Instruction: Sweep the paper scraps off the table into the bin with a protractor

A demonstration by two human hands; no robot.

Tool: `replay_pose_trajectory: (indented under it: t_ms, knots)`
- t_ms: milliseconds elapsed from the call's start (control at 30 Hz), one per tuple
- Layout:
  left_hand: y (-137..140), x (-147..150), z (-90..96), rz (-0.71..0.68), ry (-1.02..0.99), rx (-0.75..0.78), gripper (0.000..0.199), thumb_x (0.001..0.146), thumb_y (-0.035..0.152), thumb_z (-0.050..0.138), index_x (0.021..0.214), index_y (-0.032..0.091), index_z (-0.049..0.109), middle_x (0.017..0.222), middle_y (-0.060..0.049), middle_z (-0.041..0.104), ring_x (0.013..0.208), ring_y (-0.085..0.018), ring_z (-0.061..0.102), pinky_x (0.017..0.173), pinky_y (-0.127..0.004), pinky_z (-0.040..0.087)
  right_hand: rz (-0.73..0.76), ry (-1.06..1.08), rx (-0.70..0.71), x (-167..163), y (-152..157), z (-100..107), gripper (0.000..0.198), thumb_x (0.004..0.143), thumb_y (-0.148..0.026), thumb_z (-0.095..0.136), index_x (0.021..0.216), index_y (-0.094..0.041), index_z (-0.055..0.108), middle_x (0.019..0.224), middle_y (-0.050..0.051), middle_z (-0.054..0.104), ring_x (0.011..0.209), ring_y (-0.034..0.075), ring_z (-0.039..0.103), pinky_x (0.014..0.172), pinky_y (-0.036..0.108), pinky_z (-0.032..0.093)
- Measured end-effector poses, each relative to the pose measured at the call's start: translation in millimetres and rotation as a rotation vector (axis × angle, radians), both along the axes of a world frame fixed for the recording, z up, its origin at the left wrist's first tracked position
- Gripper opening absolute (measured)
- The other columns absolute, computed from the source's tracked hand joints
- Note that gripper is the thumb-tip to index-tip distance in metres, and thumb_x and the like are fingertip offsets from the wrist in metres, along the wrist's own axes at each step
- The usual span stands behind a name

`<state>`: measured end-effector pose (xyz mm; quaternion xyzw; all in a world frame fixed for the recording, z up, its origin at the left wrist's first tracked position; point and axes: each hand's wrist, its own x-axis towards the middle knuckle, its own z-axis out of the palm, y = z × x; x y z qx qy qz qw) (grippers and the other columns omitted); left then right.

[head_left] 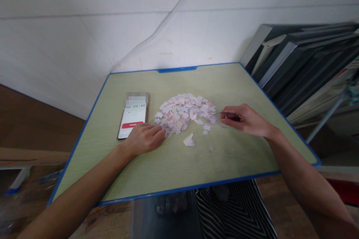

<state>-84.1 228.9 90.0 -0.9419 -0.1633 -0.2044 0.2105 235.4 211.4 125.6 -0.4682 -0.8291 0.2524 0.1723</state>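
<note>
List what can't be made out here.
Head view, phone: screen top, masked by pixel blocks.
Head view, dark object: gripped part, hidden by the right hand.
Head view, paper scraps: lower ones, covered by those above.
Head view, black panels: ends, cut off by the right edge.

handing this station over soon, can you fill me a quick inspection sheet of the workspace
surface: green tabletop with a blue edge
things being handled: pile of paper scraps near the middle, a few loose scraps in front; dark object, its far end unclear
clutter: phone, screen up on the left, showing 00:09:40
left hand: fingers curled at the pile's near left edge, overlapping the phone in view; contact with the phone can't be told
right hand: gripping the dark object, right of the pile
cables: pale cable slanting down the wall; none seen across the tabletop
surroundings: white wall behind, dark panels leaning on the right
</note>
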Motion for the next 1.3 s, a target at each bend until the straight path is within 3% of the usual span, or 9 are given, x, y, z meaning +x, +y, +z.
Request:
replay_pose_trajectory:
  t_ms: [500,900,1133,1300]
  knots:
    - [0,1,-0.8,-0.003,-0.011,0.0,0.03,0.085,0.011,0.034,0.058,0.018,0.047,0.048,0.004,0.048,0.04,-0.01,0.042,0.039,-0.024,0.029,0.068,-0.022,-0.001,-6,3,-7,0.016,0.082,-0.027,0.047,0.074,-0.014,0.054,0.051,-0.005,0.041,0.045,0.006,0.036,0.045,0.02,0.025]
    - [0,1,0.8,-0.01,-0.02,-0.002,0.031,0.085,0.011,0.034,0.057,0.018,0.045,0.049,0.004,0.048,0.04,-0.009,0.042,0.039,-0.024,0.029,0.177,-0.086,-0.073,11,-1,7,0.013,0.076,-0.021,0.051,0.065,-0.015,0.051,0.048,-0.007,0.036,0.043,0.005,0.032,0.042,0.019,0.023]
    - [0,1,0.9,-0.004,-0.018,-0.009,0.029,0.085,0.012,0.037,0.058,0.018,0.045,0.048,0.004,0.047,0.04,-0.009,0.042,0.039,-0.024,0.028,0.193,0.011,-0.103,4,-2,3,0.013,0.08,-0.019,0.047,0.068,-0.014,0.051,0.051,-0.006,0.04,0.044,0.004,0.034,0.042,0.017,0.024]
    - [-1,1,2.1,-0.012,-0.025,-0.002,0.029,0.085,0.013,0.036,0.058,0.018,0.044,0.048,0.004,0.046,0.039,-0.009,0.041,0.039,-0.024,0.028,0.197,-0.049,-0.087,6,-2,4,0.014,0.077,-0.02,0.05,0.064,-0.015,0.049,0.049,-0.007,0.035,0.043,0.004,0.031,0.042,0.018,0.023]
